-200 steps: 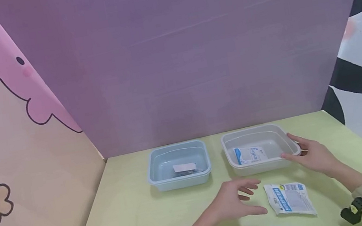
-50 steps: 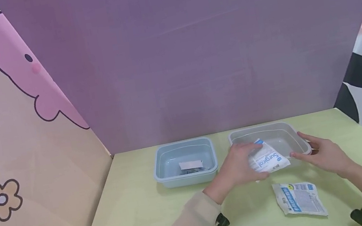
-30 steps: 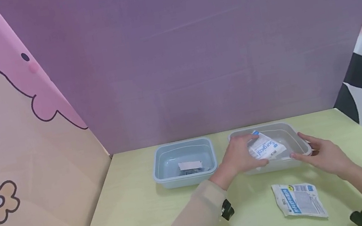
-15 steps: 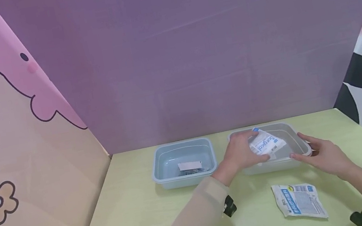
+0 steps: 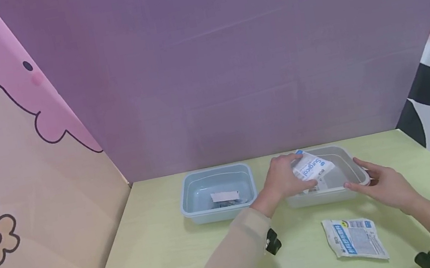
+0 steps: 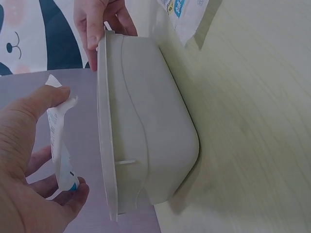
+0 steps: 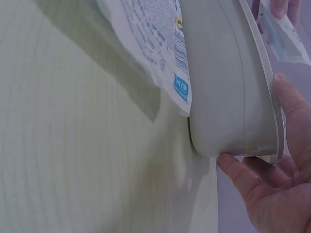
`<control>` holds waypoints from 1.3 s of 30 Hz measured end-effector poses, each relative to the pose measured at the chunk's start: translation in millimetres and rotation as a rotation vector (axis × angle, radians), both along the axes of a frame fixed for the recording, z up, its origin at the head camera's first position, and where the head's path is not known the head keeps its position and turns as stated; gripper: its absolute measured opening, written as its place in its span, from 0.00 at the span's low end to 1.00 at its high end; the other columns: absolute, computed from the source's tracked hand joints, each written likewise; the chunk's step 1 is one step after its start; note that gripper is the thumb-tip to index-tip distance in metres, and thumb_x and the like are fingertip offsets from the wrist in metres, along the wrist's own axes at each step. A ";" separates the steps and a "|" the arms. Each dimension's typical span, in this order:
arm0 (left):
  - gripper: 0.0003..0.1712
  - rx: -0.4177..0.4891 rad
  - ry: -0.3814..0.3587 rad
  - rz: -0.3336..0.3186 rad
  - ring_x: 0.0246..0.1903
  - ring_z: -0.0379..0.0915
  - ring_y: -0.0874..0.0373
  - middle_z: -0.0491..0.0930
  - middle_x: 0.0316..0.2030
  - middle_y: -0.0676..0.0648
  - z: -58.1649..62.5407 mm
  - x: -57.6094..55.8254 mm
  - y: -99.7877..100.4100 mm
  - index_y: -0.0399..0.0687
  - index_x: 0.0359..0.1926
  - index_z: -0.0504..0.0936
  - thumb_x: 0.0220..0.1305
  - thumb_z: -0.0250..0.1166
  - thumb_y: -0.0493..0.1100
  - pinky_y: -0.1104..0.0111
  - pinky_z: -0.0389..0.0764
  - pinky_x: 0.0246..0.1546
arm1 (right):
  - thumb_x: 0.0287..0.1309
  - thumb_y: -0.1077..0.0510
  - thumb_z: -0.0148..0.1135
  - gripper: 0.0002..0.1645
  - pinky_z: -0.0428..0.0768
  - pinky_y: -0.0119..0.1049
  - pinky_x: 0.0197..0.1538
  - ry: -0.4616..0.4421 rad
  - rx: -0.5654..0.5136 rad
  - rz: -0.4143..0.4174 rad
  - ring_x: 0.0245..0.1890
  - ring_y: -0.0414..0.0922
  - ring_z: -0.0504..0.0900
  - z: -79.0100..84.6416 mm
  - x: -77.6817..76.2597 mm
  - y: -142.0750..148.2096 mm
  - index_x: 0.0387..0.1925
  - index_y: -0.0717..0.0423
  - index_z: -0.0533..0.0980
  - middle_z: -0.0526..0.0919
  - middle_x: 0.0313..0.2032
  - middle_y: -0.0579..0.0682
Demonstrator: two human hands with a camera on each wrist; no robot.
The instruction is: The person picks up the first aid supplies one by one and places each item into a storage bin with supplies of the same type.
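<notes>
My left hand (image 5: pixel 281 179) pinches a white and blue soft packet printed "Surgical" (image 5: pixel 313 167) above the left part of a pale grey plastic box (image 5: pixel 324 198). In the left wrist view this packet (image 6: pixel 59 145) is seen edge-on between thumb and fingers, apart from the rim. Whitish material shows in the box beneath it, mostly hidden. At the box's right front corner, my right hand (image 5: pixel 385 183) grips the rim, thumb in front. The right wrist view shows fingers of the right hand (image 7: pixel 277 194) at the box's end. A second white packet (image 5: pixel 355 239) lies in front.
Left of the grey box stands a light blue plastic box (image 5: pixel 221 215) holding a small item with a white label (image 5: pixel 225 196). Both sit on a yellow-green table (image 5: pixel 166 251). A purple panel (image 5: pixel 206 83) rises behind, with cartoon-printed panels at both sides.
My left hand, empty at first, now holds a packet and has carried it from before the grey box to over it. Another packet at the front edge has left view. The right hand keeps its grip.
</notes>
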State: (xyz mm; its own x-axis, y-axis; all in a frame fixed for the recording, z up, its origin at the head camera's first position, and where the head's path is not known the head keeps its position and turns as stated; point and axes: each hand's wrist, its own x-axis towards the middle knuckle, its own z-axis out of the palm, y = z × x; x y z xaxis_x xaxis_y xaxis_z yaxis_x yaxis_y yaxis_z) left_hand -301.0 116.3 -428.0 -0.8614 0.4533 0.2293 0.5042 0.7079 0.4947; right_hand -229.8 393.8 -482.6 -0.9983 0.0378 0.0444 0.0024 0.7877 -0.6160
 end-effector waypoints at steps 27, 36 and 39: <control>0.45 -0.002 0.012 -0.011 0.56 0.78 0.63 0.86 0.62 0.54 -8.7 -11.7 6.1 0.58 0.71 0.80 0.52 0.83 0.61 0.78 0.75 0.55 | 0.68 0.35 0.69 0.61 0.81 0.67 0.60 0.029 0.004 -0.006 0.67 0.78 0.73 1.8 4.0 -2.8 0.83 0.65 0.51 0.65 0.71 0.82; 0.45 -0.028 0.004 -0.005 0.62 0.76 0.62 0.84 0.65 0.56 -10.5 -8.6 12.4 0.58 0.71 0.80 0.54 0.82 0.63 0.75 0.75 0.62 | 0.67 0.35 0.69 0.61 0.83 0.66 0.59 0.025 -0.001 -0.009 0.66 0.77 0.74 0.3 4.7 -2.3 0.83 0.64 0.52 0.66 0.71 0.81; 0.45 -0.032 0.009 0.002 0.61 0.76 0.61 0.84 0.65 0.56 -11.0 -8.9 14.2 0.59 0.71 0.80 0.54 0.81 0.63 0.74 0.75 0.61 | 0.67 0.34 0.69 0.61 0.83 0.65 0.59 0.019 -0.008 -0.011 0.66 0.77 0.75 1.1 5.4 -3.0 0.83 0.63 0.51 0.66 0.71 0.81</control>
State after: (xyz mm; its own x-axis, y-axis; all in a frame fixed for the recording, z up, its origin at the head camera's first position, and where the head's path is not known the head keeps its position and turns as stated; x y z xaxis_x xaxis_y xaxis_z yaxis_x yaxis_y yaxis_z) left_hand -309.9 130.5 -439.0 -0.8601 0.4591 0.2225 0.5074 0.7240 0.4673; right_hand -224.4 390.7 -481.5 -0.9968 0.0491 0.0629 -0.0008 0.7827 -0.6224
